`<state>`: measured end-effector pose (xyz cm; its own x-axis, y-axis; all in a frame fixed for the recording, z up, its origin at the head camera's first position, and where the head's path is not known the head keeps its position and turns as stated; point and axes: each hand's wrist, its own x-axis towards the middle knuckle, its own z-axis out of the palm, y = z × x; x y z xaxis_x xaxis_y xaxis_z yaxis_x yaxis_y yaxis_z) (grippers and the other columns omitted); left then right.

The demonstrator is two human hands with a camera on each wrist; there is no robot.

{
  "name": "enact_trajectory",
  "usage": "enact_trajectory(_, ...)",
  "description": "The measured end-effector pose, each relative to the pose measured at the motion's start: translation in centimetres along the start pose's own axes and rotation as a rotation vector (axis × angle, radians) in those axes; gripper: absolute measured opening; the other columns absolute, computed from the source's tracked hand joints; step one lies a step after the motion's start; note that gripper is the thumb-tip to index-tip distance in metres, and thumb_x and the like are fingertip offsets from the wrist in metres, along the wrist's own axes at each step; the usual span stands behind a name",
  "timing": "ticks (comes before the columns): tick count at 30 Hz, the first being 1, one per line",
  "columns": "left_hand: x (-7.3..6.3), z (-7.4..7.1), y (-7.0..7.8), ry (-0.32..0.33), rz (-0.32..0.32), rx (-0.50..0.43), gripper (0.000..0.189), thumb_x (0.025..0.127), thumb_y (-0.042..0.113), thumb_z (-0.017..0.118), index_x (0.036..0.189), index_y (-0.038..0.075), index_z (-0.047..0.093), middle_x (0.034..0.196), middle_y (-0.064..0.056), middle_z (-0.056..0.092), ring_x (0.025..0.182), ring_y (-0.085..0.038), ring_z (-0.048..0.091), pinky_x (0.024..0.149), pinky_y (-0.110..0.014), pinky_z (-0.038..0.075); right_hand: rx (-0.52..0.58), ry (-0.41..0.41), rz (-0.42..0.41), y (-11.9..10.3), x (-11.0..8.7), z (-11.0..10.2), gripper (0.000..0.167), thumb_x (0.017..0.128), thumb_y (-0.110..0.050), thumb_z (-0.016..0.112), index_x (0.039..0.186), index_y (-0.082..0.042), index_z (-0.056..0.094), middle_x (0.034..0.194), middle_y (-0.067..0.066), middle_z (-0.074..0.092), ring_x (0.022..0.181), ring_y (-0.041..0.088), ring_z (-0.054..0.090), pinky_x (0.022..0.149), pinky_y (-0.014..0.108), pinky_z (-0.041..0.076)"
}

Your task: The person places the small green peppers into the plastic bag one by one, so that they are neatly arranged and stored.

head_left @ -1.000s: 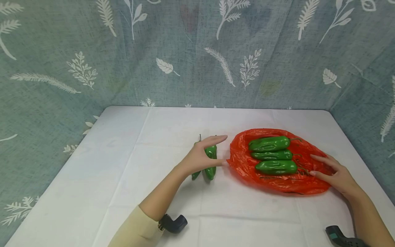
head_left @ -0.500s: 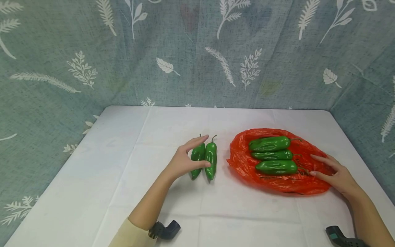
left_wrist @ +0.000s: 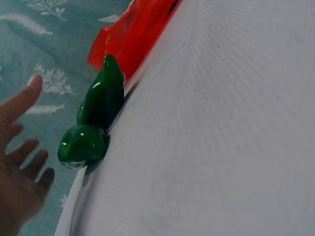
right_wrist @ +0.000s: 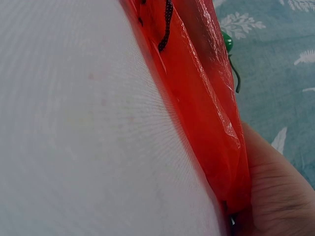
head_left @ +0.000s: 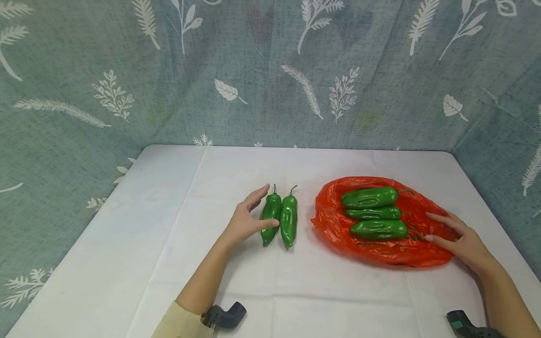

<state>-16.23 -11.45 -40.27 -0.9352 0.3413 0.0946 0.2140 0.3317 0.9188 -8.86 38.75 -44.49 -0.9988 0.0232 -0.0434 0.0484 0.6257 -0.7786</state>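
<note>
Two green chili peppers lie side by side on the white tablecloth, a left pepper [head_left: 271, 215] and a right pepper [head_left: 289, 220], stems pointing to the back. My left hand [head_left: 248, 217] hovers at the left pepper, thumb and fingers spread. Its thumb overlaps that pepper in the head view, while the left wrist view shows the hand apart from the peppers [left_wrist: 102, 93]. On the right, a red plastic bag [head_left: 331, 234] lies with its mouth spread, three more green peppers [head_left: 376, 212] in a row on it. My right hand [head_left: 458, 239] rests at the bag's right edge, fingers extended over the red plastic.
The white cloth [head_left: 329, 300] covers the table, with faint fold lines. A teal leaf-print curtain [head_left: 262, 94] surrounds its back and sides. Dark wrist devices sit on the left forearm [head_left: 226, 315] and the right forearm [head_left: 469, 325].
My left hand has drawn back leftward from beside the bag, past the right pepper, to the left pepper. The right hand, the bag and the peppers have stayed where they were.
</note>
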Motion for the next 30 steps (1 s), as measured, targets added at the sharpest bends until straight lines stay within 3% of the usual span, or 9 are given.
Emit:
enact_trajectory(5,0.4,0.4,-1.3,0.009,-0.004,-0.002,0.092,0.071,0.016,0.083,0.148,0.018,0.034,0.153,0.001,0.029,0.142,-0.019,0.025,0.114,-0.036,0.024,0.008,0.004,-0.005,0.0,0.0,0.0,0.065,0.09,-0.023,0.065,0.146,-0.011,0.035,0.153,0.03,0.004,0.136,0.055,0.003,0.091,0.077,0.024)
enact_trajectory(11,0.5,0.9,-2.4,-0.005,-0.038,0.043,0.094,0.069,0.022,0.085,0.148,0.021,0.034,0.156,0.002,0.023,0.144,-0.024,0.018,0.115,-0.049,0.016,-0.012,0.003,-0.006,0.1,0.0,0.0,0.065,0.09,-0.024,0.064,0.146,-0.011,0.035,0.153,0.03,0.005,0.135,0.055,0.005,0.089,0.076,0.027)
enact_trajectory(15,0.6,1.1,-2.9,-0.012,-0.047,0.052,0.092,0.069,0.023,0.085,0.147,0.023,0.035,0.156,0.0,0.021,0.143,-0.026,0.022,0.115,-0.048,0.017,-0.024,0.002,-0.002,0.2,-0.2,0.0,0.066,0.089,-0.025,0.065,0.147,-0.012,0.035,0.153,0.03,0.005,0.135,0.056,0.005,0.089,0.076,0.028)
enact_trajectory(25,0.6,0.8,-2.9,0.002,-0.064,0.069,0.078,0.075,0.023,0.078,0.144,0.022,0.041,0.155,0.001,0.025,0.143,-0.025,0.023,0.115,-0.048,0.017,-0.025,0.003,-0.005,0.2,-0.1,-0.1,0.065,0.089,-0.025,0.065,0.147,-0.014,0.035,0.154,0.028,0.005,0.137,0.054,0.004,0.09,0.074,0.029)
enact_trajectory(30,0.5,0.9,-2.9,0.02,-0.086,0.098,0.072,0.079,0.021,0.074,0.143,0.022,0.043,0.155,-0.001,0.027,0.141,-0.026,0.027,0.114,-0.043,0.023,-0.031,0.003,0.002,0.1,-0.1,-0.1,0.066,0.089,-0.026,0.065,0.147,-0.014,0.035,0.154,0.028,0.005,0.137,0.053,0.005,0.089,0.074,0.028)
